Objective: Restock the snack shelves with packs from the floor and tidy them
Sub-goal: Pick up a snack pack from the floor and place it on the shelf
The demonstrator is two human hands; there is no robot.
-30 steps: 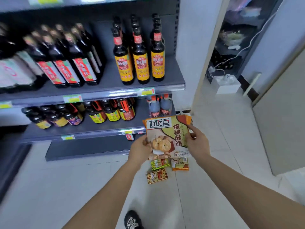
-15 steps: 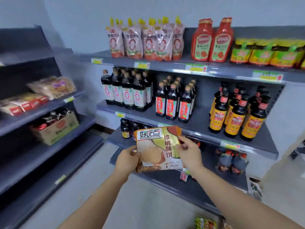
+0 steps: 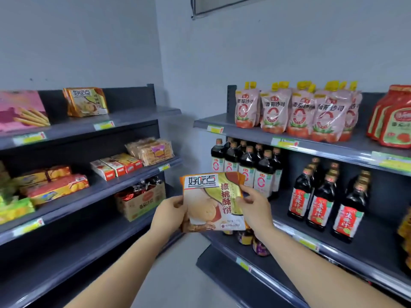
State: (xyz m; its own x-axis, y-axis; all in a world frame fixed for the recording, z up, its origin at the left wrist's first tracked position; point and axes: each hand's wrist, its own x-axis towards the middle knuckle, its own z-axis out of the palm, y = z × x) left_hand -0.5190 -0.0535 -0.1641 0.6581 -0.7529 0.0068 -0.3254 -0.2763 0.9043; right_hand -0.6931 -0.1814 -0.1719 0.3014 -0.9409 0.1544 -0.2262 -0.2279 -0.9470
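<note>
left hand (image 3: 170, 215) and right hand (image 3: 253, 206) grip clamped on orange biscuit pack (image 3: 211, 201), facing snack shelves (image 3: 124, 172)

Single head view, facing forward and down, close over shelf corner (image 3: 173, 121)

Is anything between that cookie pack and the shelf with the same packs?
Nothing visible. Left hand and right hand hold the cookie pack in open air; the top shelf is bare beside the matching packs.
</note>
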